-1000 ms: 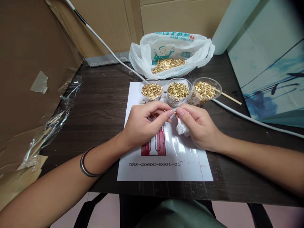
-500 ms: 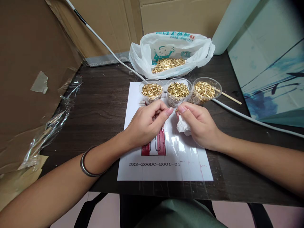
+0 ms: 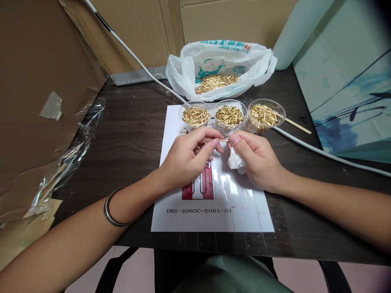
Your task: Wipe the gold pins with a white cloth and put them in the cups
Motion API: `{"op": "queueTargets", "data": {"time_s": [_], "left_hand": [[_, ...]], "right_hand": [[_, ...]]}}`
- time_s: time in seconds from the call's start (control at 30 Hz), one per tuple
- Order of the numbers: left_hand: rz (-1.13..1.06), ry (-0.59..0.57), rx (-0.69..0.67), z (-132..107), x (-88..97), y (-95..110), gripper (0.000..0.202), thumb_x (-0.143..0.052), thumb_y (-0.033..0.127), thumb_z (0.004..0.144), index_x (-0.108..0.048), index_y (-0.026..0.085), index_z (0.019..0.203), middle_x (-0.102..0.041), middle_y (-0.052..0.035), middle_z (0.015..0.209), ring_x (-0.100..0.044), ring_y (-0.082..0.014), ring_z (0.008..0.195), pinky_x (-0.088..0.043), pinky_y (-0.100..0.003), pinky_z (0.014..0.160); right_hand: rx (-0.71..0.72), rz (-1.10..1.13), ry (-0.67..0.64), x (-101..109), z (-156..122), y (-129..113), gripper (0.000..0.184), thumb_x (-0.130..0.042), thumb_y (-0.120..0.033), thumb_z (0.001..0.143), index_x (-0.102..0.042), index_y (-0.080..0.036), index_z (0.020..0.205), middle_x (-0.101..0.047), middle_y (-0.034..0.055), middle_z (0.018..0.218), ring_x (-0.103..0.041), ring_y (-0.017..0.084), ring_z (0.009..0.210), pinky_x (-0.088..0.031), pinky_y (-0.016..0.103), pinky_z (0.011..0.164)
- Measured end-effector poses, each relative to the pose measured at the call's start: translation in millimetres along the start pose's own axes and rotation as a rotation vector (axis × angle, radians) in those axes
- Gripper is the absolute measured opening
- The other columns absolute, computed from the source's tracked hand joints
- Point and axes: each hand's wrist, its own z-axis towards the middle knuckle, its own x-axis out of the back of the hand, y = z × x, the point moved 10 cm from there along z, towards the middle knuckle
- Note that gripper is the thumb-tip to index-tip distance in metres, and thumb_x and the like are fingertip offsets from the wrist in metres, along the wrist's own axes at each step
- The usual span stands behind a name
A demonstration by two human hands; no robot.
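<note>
Brass-coloured and thin, the pin (image 3: 224, 140) lay level between both hands, above the sheet (image 3: 244, 211). The left hand (image 3: 186, 158) pinched 1 end with thumb and forefinger. The right hand (image 3: 259, 160) pinched the other end, its remaining fingers curled on a tissue (image 3: 236, 162). The pin looked light, stiff and slippery, best gripped at its ends. 3 cups (image 3: 222, 129) of pins stood just behind the fingertips, close enough to knock. A bag (image 3: 189, 65) and cable (image 3: 320, 152) lay beyond on the counter (image 3: 131, 122).
</note>
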Motion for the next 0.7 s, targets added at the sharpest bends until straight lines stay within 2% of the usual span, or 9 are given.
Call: {"op": "queueTargets", "data": {"time_s": [0.33,0.57,0.7], "left_hand": [[-0.044,0.012,0.025,0,1.0,-1,0.014,-0.050,0.023,0.087,-0.057,0.013,0.095,-0.067,-0.0037,0.086,-0.065,-0.0081,0.072,-0.055,-0.016,0.065],[0.217,-0.047,-0.049,0,-0.3,8,0.020,-0.050,0.023,0.087,-0.061,0.015,0.101,-0.069,-0.0025,0.088,-0.065,-0.0094,0.078,-0.051,-0.018,0.072],[0.308,-0.054,-0.075,0,-0.2,11,0.019,-0.050,0.026,0.087,-0.065,0.016,0.093,-0.069,-0.0005,0.084,-0.062,-0.0081,0.072,-0.048,-0.018,0.066]], "right_hand": [[-0.012,-0.008,-0.001,2,-1,2,0.034,-0.039,-0.035,0.092,-0.042,-0.014,0.065,-0.038,-0.0030,0.060,-0.034,0.004,0.054,-0.030,0.021,0.053],[-0.018,-0.033,-0.023,-1,0,3,0.034,-0.039,-0.036,0.092,-0.046,-0.014,0.067,-0.042,-0.0016,0.062,-0.037,0.006,0.058,-0.031,0.021,0.054],[-0.032,-0.045,-0.025,-1,0,5,0.034,-0.039,-0.036,0.091,-0.046,-0.013,0.067,-0.042,-0.0014,0.062,-0.038,0.006,0.058,-0.031,0.022,0.054]]}}
